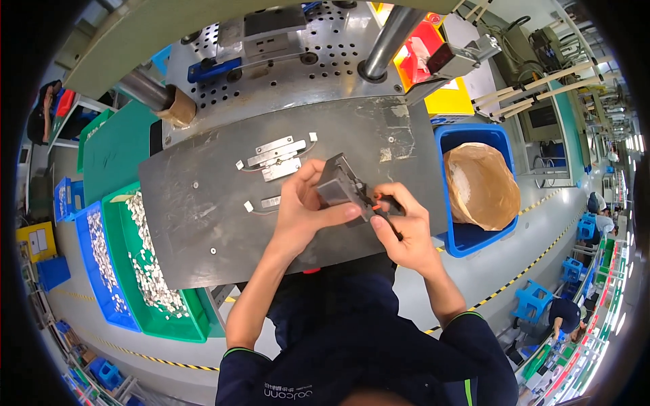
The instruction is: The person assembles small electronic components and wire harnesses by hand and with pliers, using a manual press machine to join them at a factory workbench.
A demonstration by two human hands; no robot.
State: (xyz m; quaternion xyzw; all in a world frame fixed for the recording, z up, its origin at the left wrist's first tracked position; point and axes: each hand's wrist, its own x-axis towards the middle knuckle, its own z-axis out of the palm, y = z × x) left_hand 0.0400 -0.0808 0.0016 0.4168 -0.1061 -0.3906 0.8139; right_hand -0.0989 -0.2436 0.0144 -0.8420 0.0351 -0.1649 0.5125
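Note:
My left hand is closed around a dark grey, block-shaped part, lifted over the dark tabletop. My right hand grips a small black-and-red hand tool, whose exact kind is partly hidden by the fingers. The tool's tip meets the right side of the grey part. Beyond my left hand, a silver metal fixture lies on the table, with thin wires and small white connectors at its sides. Nearer, a small light-coloured strip with a wire and a white connector lies partly behind my left hand.
A perforated metal machine bed with steel posts borders the table's far side. At right stands a blue bin lined with a brown bag. Green and blue trays of small white parts sit at left.

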